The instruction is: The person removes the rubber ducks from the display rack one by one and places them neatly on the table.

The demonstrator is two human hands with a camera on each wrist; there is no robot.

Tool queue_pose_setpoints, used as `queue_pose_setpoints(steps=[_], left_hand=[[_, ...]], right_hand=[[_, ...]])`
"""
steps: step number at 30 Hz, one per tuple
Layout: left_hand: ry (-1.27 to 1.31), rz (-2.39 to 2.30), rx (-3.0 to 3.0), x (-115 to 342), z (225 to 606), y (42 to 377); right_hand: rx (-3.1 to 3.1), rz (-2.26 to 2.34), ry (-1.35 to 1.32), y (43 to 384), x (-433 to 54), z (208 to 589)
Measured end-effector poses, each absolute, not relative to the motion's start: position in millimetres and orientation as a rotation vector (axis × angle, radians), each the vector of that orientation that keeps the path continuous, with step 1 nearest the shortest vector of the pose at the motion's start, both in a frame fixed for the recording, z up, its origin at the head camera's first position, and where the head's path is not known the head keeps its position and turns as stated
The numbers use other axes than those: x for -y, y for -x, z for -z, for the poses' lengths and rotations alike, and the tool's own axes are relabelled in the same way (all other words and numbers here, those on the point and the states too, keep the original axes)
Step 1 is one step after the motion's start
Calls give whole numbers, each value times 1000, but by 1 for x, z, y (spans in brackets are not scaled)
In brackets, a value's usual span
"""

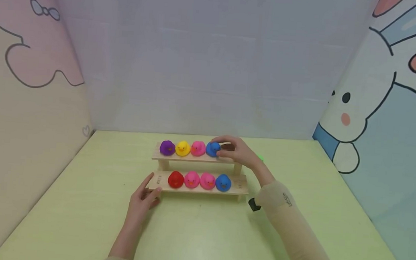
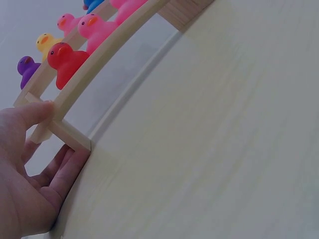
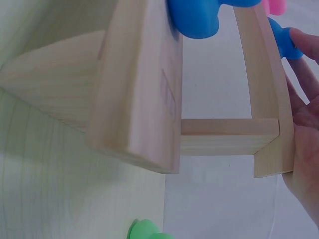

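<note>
A two-step wooden rack point(image 1: 240, 181) bears small rubber ducks on both shelves. On the upper shelf, from the left, sit a purple duck point(image 1: 167, 147), a yellow duck point(image 1: 183, 148), a pink duck point(image 1: 198, 148) and a blue duck point(image 1: 212, 149). My right hand point(image 1: 237, 151) pinches that blue duck between thumb and fingers at the row's right end. Below are a red duck point(image 1: 176, 179), two pink ducks point(image 1: 191, 179) and another blue duck point(image 1: 223, 182). My left hand point(image 1: 145, 194) grips the rack's left end, its thumb point(image 2: 37, 113) at the lower shelf's edge.
A green duck point(image 3: 145, 230) lies on the table to the right of the rack, mostly hidden behind my right forearm in the head view. A pale curtain point(image 1: 212, 66) closes off the back of the table point(image 1: 80, 201). Cartoon-printed panels point(image 1: 403, 131) stand at both sides.
</note>
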State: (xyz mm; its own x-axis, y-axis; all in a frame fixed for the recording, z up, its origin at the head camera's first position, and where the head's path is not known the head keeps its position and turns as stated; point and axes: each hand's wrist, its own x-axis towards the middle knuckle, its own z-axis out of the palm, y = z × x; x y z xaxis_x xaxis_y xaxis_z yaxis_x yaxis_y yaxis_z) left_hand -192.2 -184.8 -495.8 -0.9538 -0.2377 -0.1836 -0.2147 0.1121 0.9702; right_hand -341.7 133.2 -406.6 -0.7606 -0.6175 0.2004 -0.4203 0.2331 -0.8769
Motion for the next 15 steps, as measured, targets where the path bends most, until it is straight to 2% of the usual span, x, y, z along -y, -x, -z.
queue_pose_setpoints(steps=[15], left_hand=[[-479,2045,2322,186,497,193]], right_hand=[[-2324,1586,934,341,-132,404]])
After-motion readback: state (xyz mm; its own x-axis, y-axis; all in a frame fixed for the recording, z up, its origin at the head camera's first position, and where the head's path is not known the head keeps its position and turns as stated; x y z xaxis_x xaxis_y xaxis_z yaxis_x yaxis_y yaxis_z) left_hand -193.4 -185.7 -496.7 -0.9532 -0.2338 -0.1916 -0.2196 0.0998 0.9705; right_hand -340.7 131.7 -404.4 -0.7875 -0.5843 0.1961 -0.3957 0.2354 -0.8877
